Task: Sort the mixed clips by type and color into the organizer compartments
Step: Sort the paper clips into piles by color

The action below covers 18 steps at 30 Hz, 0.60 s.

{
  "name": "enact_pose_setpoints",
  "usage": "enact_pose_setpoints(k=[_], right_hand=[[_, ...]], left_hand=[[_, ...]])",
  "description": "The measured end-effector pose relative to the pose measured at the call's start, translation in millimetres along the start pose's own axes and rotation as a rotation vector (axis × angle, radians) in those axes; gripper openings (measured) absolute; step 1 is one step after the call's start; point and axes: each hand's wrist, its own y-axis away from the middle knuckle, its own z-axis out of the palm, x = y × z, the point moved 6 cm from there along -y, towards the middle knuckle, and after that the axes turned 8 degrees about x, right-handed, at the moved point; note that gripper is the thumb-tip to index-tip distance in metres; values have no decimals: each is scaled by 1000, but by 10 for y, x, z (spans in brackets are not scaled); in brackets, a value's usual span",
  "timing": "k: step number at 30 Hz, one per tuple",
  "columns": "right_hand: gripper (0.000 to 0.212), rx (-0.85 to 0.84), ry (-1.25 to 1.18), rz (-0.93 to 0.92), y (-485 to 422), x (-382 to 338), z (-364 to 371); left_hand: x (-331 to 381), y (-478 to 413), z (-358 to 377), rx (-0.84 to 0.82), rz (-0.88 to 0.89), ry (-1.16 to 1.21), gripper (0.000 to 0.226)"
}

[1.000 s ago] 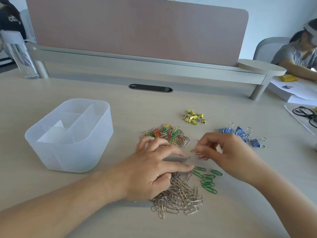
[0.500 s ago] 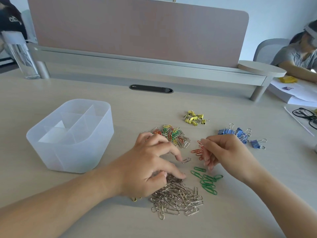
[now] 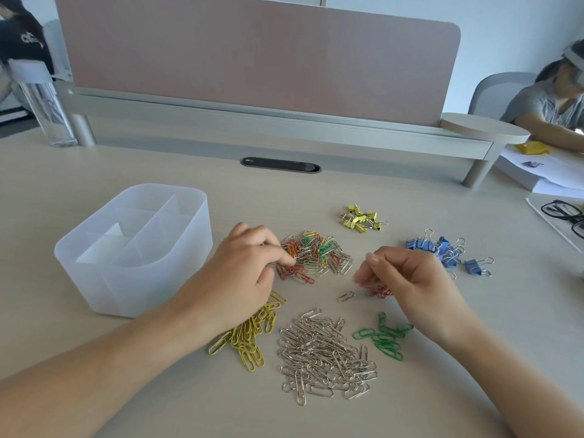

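Nearest the camera, silver paper clips (image 3: 325,355) lie heaped on the bench (image 3: 221,406), straight in front of the mixed pile (image 3: 319,251). Yellow paper clips (image 3: 249,338) lie front-left of that pile and green paper clips (image 3: 384,338) front-right. The left hand (image 3: 243,276) reaches the pile's near-left edge, its grip pinching clips there. The right hand (image 3: 410,279) hovers right of the pile over a few red paper clips (image 3: 380,291), fingers curled. Whether its grip holds anything cannot be told. The organizer (image 3: 132,279) stands left of the pile, blue binder clips (image 3: 442,248) right, yellow binder clips (image 3: 361,218) beyond.
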Motion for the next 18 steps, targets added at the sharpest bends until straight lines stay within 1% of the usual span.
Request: enact_pose_setpoints(k=[3, 5, 7, 9, 11, 14, 16, 18], right_hand=[[19, 4, 285, -127, -3, 1, -24], [14, -51, 453, -230, 1, -33, 5], [22, -148, 538, -284, 24, -37, 73], [24, -225, 515, -290, 52, -40, 123], [29, -189, 509, -291, 39, -38, 106], [46, -98, 640, -313, -15, 7, 61], [55, -103, 734, -323, -19, 55, 65], [58, -116, 803, -360, -11, 89, 81]], left_hand=[[-39, 1, -61, 2, -5, -61, 44], [-30, 8, -81, -14, 3, -96, 44], [-7, 13, -94, -20, 24, -102, 43], [25, 17, -94, -21, 71, -101, 44], [59, 29, -72, -26, 135, -114, 47], [93, 57, -3, -61, 172, -158, 52], [123, 91, 56, -99, 179, -182, 58], [148, 123, 108, -137, 163, -200, 62]])
